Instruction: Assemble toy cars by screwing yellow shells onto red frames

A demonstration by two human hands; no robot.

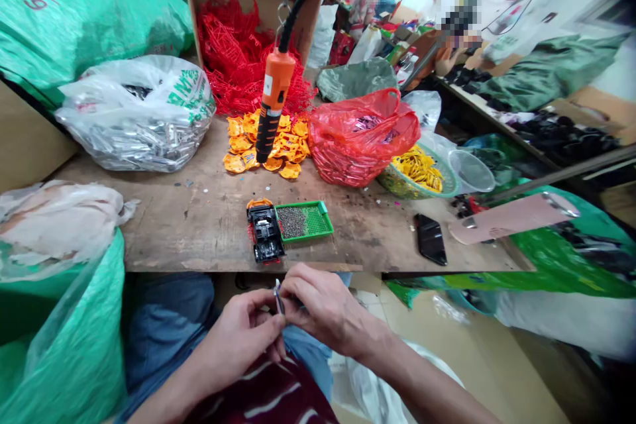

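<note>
Just in front of the table's edge, above my lap, my left hand (251,330) is closed in a pinch on a small thin piece (279,299). My right hand (320,305) pinches the same piece from the other side. It looks pale and dark with a whitish tip; its exact kind is too small to make out. Beyond my fingers lies a toy car body (267,230), black with orange and red edges. Touching its right side is a green tray (318,228) with many tiny grey screws (292,220). An orange electric screwdriver (272,103) hangs above the table.
Orange parts (291,146) lie in a heap under the screwdriver, before a box of red parts (228,59). Bags of silver (144,139) and red pieces (348,159) flank them. A phone (430,238) and pink bottle (514,217) lie right. Other people sit far back.
</note>
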